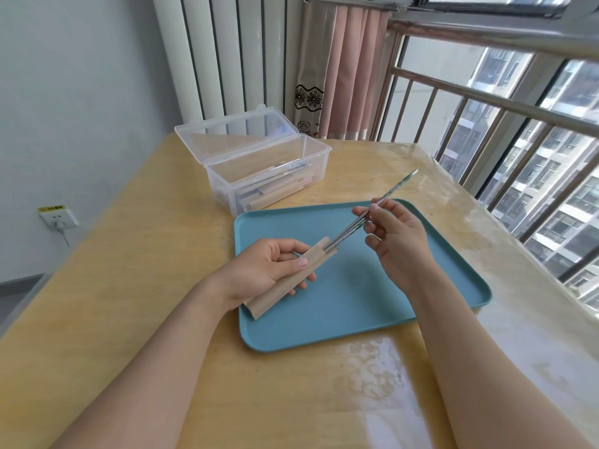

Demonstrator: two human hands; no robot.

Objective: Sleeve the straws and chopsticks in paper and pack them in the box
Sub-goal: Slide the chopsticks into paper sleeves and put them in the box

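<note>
We find no text, number or brand that we can read. The one label we see is a yellow sticker point(51, 208) along the top of the white wall socket point(58, 218); it carries dark marks, too small and blurred for us to make out. The curtain point(309, 98) bears only a dark flower pattern, no lettering.

Teal tray point(356, 306), tan paper sleeve point(285, 280), clear box point(259, 170).
</note>
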